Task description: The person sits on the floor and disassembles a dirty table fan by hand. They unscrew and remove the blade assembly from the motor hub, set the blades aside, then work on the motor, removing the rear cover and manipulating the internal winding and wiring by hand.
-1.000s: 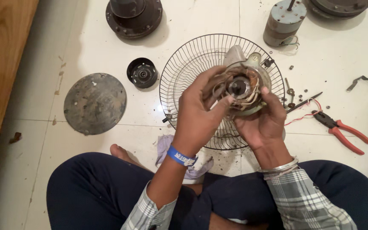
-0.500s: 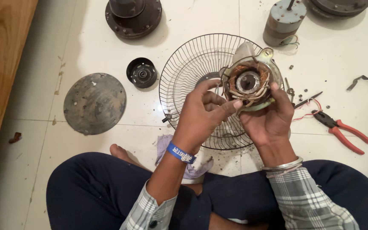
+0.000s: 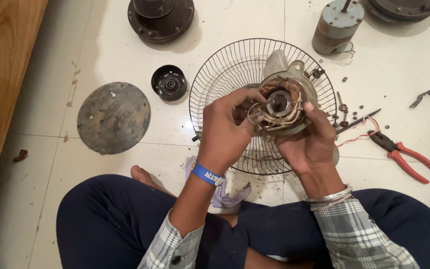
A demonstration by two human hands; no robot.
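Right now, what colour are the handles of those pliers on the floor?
Red. The pliers lie on the white tile floor at the person's right, plainest in the head view.

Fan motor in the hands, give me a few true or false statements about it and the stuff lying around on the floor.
1. The fan motor is held in both hands, above the wire fan guard. True.
2. The red-handled pliers are in the left hand. False: they lie on the floor, off to the side of the right hand.
3. A round grey metal disc lies flat on the tiled floor. True.
4. The small black cap sits inside the wire fan guard. False: it rests on the floor beside the guard.
5. The left wrist wears a blue wristband. True.
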